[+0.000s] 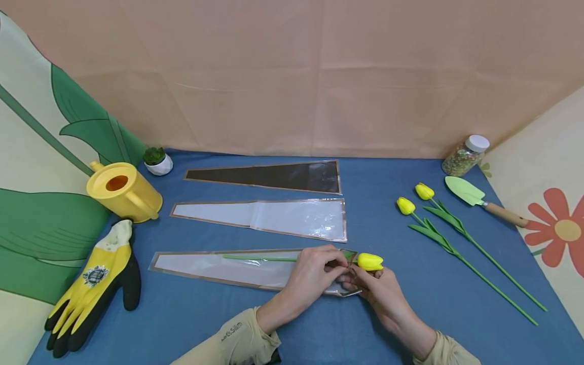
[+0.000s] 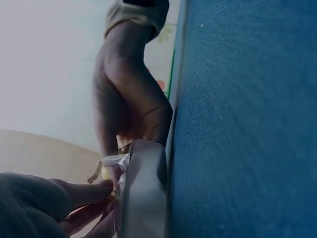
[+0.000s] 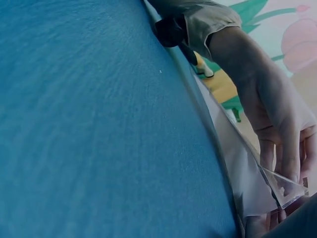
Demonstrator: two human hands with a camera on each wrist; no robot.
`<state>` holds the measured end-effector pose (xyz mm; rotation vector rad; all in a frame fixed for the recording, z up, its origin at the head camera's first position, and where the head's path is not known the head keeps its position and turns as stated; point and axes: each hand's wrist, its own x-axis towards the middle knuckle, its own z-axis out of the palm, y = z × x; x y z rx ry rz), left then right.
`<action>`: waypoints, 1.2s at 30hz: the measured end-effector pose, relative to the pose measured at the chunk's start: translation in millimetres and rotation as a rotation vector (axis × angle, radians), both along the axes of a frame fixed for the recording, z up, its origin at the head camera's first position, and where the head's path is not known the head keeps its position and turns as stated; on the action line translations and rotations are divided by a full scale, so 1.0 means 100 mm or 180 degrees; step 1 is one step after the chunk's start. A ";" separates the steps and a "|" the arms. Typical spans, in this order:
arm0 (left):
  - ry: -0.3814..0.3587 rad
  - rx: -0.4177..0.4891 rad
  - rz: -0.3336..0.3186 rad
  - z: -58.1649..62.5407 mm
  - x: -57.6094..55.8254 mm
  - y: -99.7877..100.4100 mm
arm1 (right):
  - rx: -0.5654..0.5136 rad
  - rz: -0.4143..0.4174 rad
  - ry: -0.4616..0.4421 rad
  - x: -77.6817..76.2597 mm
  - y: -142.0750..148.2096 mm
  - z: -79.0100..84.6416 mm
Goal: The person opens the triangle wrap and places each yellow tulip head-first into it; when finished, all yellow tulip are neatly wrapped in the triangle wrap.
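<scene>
Left sleeve [image 1: 242,332] nearest us in the head view; left hand [image 1: 314,271] and right hand [image 1: 384,295], both grips pinching the wide end of the wrapper [image 1: 196,266], yellow tulip [image 1: 370,261] along it, bloom past that end. Left wrist view: we see left grip on wrapper edge. Right wrist view: wrapper corner between hands.

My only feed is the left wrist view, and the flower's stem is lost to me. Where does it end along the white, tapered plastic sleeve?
Observer: The green stem of the yellow tulip stops short of the narrow end of the white, tapered plastic sleeve.
Operator: Any others like it nearby?
Observer: Yes, two loose yellow flowers with long green stems lie on the right side of the head view.
</scene>
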<state>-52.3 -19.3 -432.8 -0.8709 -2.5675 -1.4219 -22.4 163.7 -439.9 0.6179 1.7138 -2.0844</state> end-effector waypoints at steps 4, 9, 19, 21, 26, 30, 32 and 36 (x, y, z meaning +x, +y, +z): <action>-0.0076 0.0020 -0.0022 0.02 0.00 0.00 | -0.0033 -0.0035 0.0036 0.01 0.03 0.00; -0.0075 0.0057 -0.0020 0.02 0.01 0.00 | 0.0059 -0.0057 0.0109 0.03 0.12 0.01; -0.0154 0.0146 -0.0096 0.00 0.00 -0.01 | 0.0317 0.0055 0.0224 0.04 0.35 0.02; -0.0170 0.0148 -0.0108 0.00 0.00 -0.01 | 0.0364 0.0048 0.0256 0.04 0.40 0.03; -0.0204 0.0133 -0.0117 0.00 -0.01 0.00 | 0.0495 0.0016 0.0279 0.05 0.50 0.07; -0.0173 0.0149 -0.0115 -0.02 -0.01 0.00 | 0.0557 -0.0034 0.0326 0.05 0.57 0.07; -0.0154 0.0166 -0.0117 -0.03 -0.01 0.00 | 0.0616 -0.0046 0.0387 0.06 0.60 0.07; -0.0171 0.0204 -0.0118 -0.03 0.00 0.00 | 0.0927 0.0039 0.0720 0.08 0.66 0.06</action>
